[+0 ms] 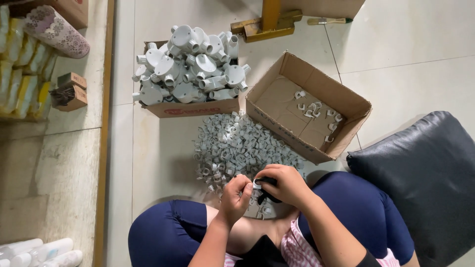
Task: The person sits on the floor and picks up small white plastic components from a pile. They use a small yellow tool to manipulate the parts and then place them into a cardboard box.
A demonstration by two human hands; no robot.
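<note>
My left hand (pixel 236 193) pinches a small white plastic clip (pixel 257 184) between thumb and fingers. My right hand (pixel 283 184) grips a dark tool (pixel 267 192) pressed against that same clip. Both hands meet just above my knees, at the near edge of a heap of small grey-white clips (pixel 237 148) on the tiled floor. An open cardboard box (pixel 346 101) to the right of the heap holds several loose clips (pixel 314 111) on its bottom.
A second cardboard box (pixel 190 109) behind the heap is piled with large white round junction fittings (pixel 190 64). A black cushion (pixel 420 183) lies at the right. A yellow metal stand (pixel 267 22) and a brush (pixel 329 21) are at the back; white tubes (pixel 39 249) lie at lower left.
</note>
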